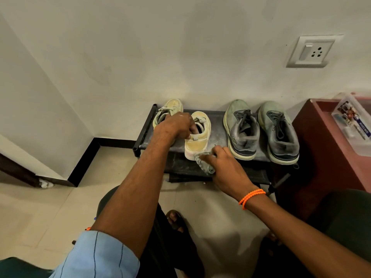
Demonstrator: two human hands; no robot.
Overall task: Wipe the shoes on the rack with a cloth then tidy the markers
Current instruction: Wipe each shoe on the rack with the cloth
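A black shoe rack (217, 129) stands against the wall with two pairs on its top shelf. My left hand (176, 125) grips the collar of a pale yellow shoe (197, 144), fingers inside the opening. Its partner yellow shoe (170, 109) sits behind my hand at the rack's far left. My right hand (226, 165) presses a grey cloth (204, 163) against the heel of the held shoe. Two grey-green sneakers (241, 129) (279, 131) rest side by side on the right. A clear box of markers (353, 121) lies on the dark red table.
The dark red table (321, 149) stands right beside the rack. A wall socket (312, 51) is above it. A dark door frame (22, 169) is at the left. My sandalled foot (176, 221) rests on the tiled floor below the rack.
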